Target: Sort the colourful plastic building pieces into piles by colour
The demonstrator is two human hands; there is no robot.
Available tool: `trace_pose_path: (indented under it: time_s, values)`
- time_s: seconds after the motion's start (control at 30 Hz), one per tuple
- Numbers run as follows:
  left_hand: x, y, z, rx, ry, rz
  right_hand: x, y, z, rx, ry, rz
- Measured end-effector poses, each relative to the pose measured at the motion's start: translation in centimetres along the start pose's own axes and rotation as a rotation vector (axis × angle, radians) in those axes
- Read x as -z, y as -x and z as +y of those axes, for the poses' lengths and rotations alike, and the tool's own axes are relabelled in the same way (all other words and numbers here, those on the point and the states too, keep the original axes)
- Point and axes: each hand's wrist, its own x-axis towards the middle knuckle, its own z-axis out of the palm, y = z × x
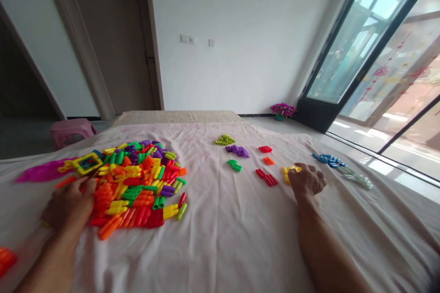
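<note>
My left hand (68, 203) rests with bent fingers at the left edge of a big mixed heap of plastic bullet-shaped toy pieces (137, 187). Its fingertips touch orange pieces, and a speck of yellow shows under the palm. My right hand (307, 179), fingers curled, is low over a small group of yellow toy pieces (287, 175); the palm side is hidden, and a bit of yellow peeks out beneath it. Left of that hand are small groups of red pieces (266, 177), orange pieces (268, 161), green pieces (234, 165), purple pieces (238, 150) and lime pieces (225, 139).
Blue pieces (329, 160) and clear pieces (355, 177) lie right of my right hand. A yellow-framed toy (87, 164) and a magenta bag (43, 171) are beside the heap. Orange shows at the lower left (6, 260). A pink stool (72, 132) stands behind the cloth-covered table (213, 238).
</note>
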Motion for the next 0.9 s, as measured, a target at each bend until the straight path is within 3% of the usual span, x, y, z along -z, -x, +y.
trace_pose_path:
  time_s: [0.07, 0.13, 0.23, 0.33, 0.4, 0.5, 0.67, 0.9]
  values:
    - [0.5, 0.3, 0.6, 0.031, 0.013, 0.018, 0.0, 0.4, -1.7, 0.082, -0.105, 0.025]
    - [0.8, 0.6, 0.9, 0.025, 0.031, 0.023, 0.5, 1.7, -4.8, 0.222, -0.258, -0.031]
    - [0.8, 0.7, 0.8, 0.015, 0.039, 0.029, 2.2, 5.6, -10.9, 0.501, -0.531, -0.243]
    - [0.5, 0.5, 0.5, 0.011, 0.04, 0.043, 5.1, 11.1, -16.5, 0.872, -0.725, -0.531]
    - [0.1, 0.2, 0.2, 0.003, 0.039, 0.052, 7.2, 14.8, -19.1, 1.111, -0.795, -0.682]
    - [-0.3, -0.2, -0.2, -0.02, 0.035, 0.048, 9.4, 19.2, -21.4, 1.33, -0.794, -0.768]
    - [-0.3, -0.3, -0.4, -0.014, 0.042, 0.044, 9.4, 23.3, -23.2, 1.415, -0.686, -0.739]
    - [-0.3, -0.3, -0.4, -0.009, 0.033, 0.042, 8.4, 24.5, -23.1, 1.346, -0.75, -0.667]
